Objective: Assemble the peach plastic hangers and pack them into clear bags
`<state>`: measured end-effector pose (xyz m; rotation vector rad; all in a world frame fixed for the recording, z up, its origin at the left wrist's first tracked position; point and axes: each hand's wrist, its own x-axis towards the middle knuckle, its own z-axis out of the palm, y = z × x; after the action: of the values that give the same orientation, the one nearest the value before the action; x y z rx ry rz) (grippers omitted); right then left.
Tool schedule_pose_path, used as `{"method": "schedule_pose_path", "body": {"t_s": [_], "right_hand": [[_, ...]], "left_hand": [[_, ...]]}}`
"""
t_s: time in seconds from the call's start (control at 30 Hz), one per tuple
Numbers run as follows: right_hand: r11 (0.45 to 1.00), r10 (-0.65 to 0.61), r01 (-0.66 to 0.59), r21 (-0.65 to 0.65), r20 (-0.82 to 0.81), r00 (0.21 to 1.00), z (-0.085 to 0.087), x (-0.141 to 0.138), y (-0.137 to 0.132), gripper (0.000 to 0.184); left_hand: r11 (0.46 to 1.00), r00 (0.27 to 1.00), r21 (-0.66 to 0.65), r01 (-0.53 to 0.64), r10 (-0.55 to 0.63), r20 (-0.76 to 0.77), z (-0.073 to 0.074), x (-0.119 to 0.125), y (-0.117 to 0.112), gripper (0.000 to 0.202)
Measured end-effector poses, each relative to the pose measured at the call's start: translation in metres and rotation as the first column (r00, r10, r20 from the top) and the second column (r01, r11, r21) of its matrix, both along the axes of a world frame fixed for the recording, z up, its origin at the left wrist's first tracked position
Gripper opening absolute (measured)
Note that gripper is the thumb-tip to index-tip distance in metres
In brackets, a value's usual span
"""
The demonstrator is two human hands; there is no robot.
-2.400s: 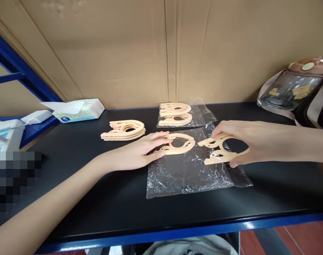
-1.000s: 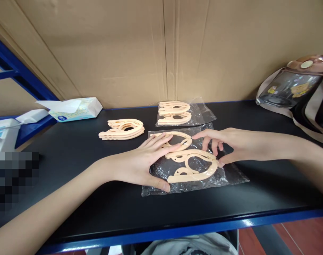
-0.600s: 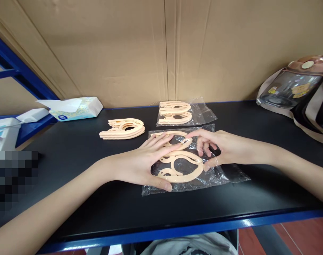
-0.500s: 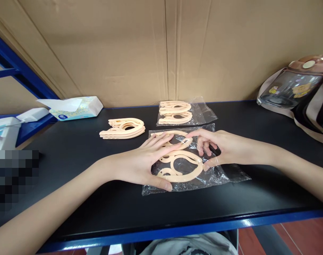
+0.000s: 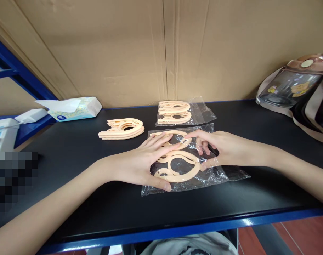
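Observation:
Two peach plastic folding hangers lie on a clear plastic bag (image 5: 220, 175) on the black table (image 5: 97, 202). The nearer hanger (image 5: 181, 176) sits between my hands; the farther hanger (image 5: 174, 135) lies just behind it. My left hand (image 5: 140, 163) rests flat, fingers stretched over the farther hanger, thumb against the nearer one's left edge. My right hand (image 5: 221, 148) pinches the nearer hanger's right end, forefinger reaching to the farther hanger.
A loose stack of hangers (image 5: 121, 129) lies at the middle left. A filled bag of hangers (image 5: 177, 112) sits at the back by the cardboard wall. A tissue pack (image 5: 76, 108) is at the back left, a bag with a bottle (image 5: 296, 88) at the right.
My right hand set the second hanger down on the bag and slid it left against my left hand. My left hand spread over both hangers.

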<state>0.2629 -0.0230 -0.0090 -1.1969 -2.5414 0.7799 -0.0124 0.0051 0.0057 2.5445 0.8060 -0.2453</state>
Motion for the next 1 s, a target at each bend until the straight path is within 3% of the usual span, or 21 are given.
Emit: {"method": "schedule_pose_path", "body": {"t_s": [0.2,0.37,0.47,0.57,0.7,0.8,1.0], "right_hand": [[0.994,0.005,-0.014,-0.108,-0.081,0.997,0.008,0.004,0.002,0.07],[0.99,-0.066,0.044,-0.136,-0.161,0.985,0.008,0.012,0.004,0.054],[0.975,-0.172,0.12,-0.186,-0.296,0.94,0.003,0.014,0.008,0.055],[0.936,-0.331,0.245,-0.253,-0.401,0.854,0.0,0.014,0.013,0.063],[0.898,-0.419,0.318,-0.304,-0.373,0.828,0.003,0.015,0.016,0.073],[0.897,-0.404,0.292,-0.332,-0.348,0.846,0.004,0.016,0.016,0.074],[0.926,-0.361,0.315,-0.209,-0.248,0.899,-0.001,0.018,0.015,0.067]], "left_hand": [[1.0,1.0,-0.013,-0.004,0.004,-0.015,0.003,-0.003,0.001,0.098],[1.0,0.999,-0.01,-0.016,0.016,-0.048,0.009,-0.004,0.001,0.095],[1.0,0.999,0.019,-0.007,0.008,-0.036,0.014,-0.007,0.004,0.094],[0.991,0.996,0.104,-0.083,0.079,0.044,0.021,-0.015,0.012,0.094],[0.946,0.967,0.203,-0.251,0.237,0.092,0.028,-0.036,0.035,0.094],[0.903,0.931,0.24,-0.357,0.365,0.013,0.028,-0.061,0.057,0.099],[0.88,0.894,0.263,-0.396,0.435,-0.109,0.024,-0.1,0.086,0.1]]}}
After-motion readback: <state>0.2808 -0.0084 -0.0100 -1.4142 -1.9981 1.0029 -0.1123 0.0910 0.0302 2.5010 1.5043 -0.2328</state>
